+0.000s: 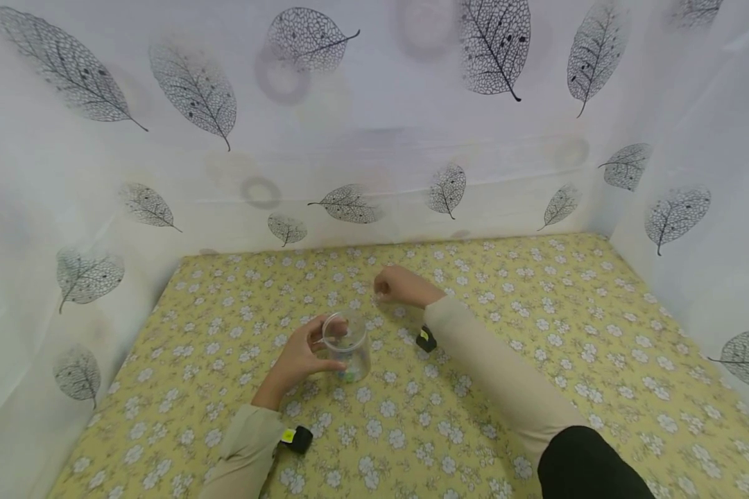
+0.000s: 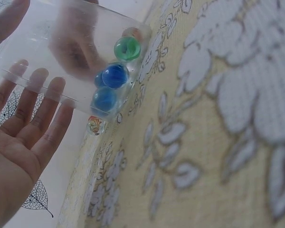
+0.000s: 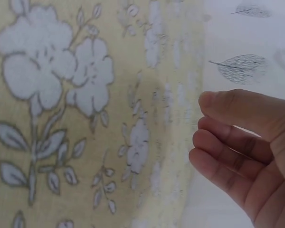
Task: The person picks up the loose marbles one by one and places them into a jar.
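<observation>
My left hand (image 1: 299, 357) grips a clear jar (image 1: 360, 360) around its side, its open mouth tilted up. Green (image 2: 127, 48) and blue marbles (image 2: 104, 99) lie at the jar's bottom, with a brownish one partly behind the green. Just outside its lower corner in the left wrist view shows an orange-swirled clear marble (image 2: 95, 125). Beyond the jar to the right, my right hand (image 1: 404, 286) is over the cloth with fingers bent toward the thumb. In the right wrist view its thumb covers the index fingertip, so I cannot tell whether anything is pinched there.
A yellow cloth with white flowers (image 1: 524, 312) covers the table. White sheeting printed with dark leaves (image 1: 387, 159) rises behind it and along both sides. Black wrist devices (image 1: 299, 439) with yellow labels sit at both cuffs.
</observation>
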The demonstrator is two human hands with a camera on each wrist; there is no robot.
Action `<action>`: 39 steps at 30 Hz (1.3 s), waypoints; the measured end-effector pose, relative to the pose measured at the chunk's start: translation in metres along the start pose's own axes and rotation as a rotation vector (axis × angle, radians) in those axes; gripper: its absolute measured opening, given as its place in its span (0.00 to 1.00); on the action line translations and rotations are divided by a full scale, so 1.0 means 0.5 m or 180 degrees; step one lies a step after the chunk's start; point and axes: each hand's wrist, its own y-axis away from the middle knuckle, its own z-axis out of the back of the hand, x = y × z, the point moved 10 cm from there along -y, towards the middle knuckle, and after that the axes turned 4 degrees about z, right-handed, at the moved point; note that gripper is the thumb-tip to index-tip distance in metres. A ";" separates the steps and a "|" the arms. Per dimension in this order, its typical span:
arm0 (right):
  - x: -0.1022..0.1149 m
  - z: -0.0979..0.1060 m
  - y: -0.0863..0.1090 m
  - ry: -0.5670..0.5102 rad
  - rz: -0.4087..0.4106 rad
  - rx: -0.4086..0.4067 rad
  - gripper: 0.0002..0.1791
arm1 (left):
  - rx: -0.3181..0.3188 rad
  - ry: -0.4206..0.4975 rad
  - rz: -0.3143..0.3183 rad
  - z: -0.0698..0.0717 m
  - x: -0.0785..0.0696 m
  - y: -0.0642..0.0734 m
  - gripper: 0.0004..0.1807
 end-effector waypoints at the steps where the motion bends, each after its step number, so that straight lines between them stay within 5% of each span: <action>1: 0.003 0.003 0.005 0.0028 0.0019 -0.0018 0.07 | -0.0001 0.0004 -0.0001 0.000 0.000 0.000 0.44; 25: 0.168 0.105 0.140 0.0181 0.0716 -0.0608 0.09 | 0.0018 0.0005 -0.0080 -0.001 -0.002 -0.002 0.41; 39: 0.249 0.095 0.176 0.0259 0.1381 -0.0774 0.08 | 0.0029 0.0006 -0.0151 -0.003 -0.013 0.001 0.40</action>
